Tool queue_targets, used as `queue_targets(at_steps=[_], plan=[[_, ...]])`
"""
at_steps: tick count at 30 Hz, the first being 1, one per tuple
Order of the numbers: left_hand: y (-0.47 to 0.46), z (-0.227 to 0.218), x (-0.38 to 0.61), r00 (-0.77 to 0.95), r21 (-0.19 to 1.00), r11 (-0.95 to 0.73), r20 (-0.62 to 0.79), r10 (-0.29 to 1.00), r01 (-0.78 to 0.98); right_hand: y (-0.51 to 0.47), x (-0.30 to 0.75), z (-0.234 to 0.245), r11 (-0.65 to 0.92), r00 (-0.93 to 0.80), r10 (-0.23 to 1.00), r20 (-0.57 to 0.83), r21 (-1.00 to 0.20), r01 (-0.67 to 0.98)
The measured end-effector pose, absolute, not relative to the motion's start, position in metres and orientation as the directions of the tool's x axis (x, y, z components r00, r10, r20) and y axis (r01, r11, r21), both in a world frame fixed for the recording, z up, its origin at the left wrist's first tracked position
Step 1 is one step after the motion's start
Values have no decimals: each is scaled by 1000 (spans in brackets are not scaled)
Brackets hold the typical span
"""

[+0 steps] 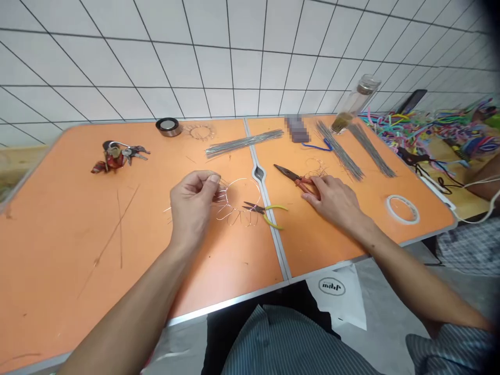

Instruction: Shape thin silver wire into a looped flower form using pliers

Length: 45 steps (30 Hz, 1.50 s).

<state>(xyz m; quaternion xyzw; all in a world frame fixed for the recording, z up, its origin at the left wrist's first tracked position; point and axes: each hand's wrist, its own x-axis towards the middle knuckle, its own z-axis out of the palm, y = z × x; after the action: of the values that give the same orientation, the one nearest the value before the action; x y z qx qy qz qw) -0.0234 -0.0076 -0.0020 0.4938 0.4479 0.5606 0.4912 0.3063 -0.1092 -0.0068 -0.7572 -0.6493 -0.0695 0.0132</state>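
My left hand (194, 208) pinches a thin wire ring (235, 210) between thumb and fingertips. Small petal-like wire loops stick out along its lower and left edge; the part inside my fingers is hidden. Behind or under the ring lie small yellow-handled pliers (273, 208), jaws pointing left. My right hand (334, 200) is on the table with thumb and fingers around the red handles of long-nose pliers (291, 175), whose dark jaws point up and left. Just beyond that hand is a loose tangle of fine wire (315, 165).
Bundles of straight wire (244, 143) lie at the back. Also there are a tape roll (167, 126), keys (133, 152), a second wire ring (200, 132) and a leaning glass bottle (355, 104). White tape (402, 209) lies at right, near another person's arm (482, 179) and colourful strands.
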Motion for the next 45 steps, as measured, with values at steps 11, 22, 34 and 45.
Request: queue_targets(at_steps=[11, 22, 34, 45], plan=[[1, -9, -20, 7, 982, -105, 107, 994, -158, -97, 313, -29, -101, 21, 956, 291, 262, 960], [2, -6, -21, 5, 983, -95, 97, 995, -159, -112, 322, -15, -42, 0, 975, 221, 186, 982], [-2, 2, -23, -60, 969, -133, 123, 991, -208, -135, 310, 3, 32, 38, 990, 139, -468, 883], [0, 6, -24, -74, 947, -100, 81, 994, -305, -110, 241, -1, 299, -202, 933, 296, -331, 895]])
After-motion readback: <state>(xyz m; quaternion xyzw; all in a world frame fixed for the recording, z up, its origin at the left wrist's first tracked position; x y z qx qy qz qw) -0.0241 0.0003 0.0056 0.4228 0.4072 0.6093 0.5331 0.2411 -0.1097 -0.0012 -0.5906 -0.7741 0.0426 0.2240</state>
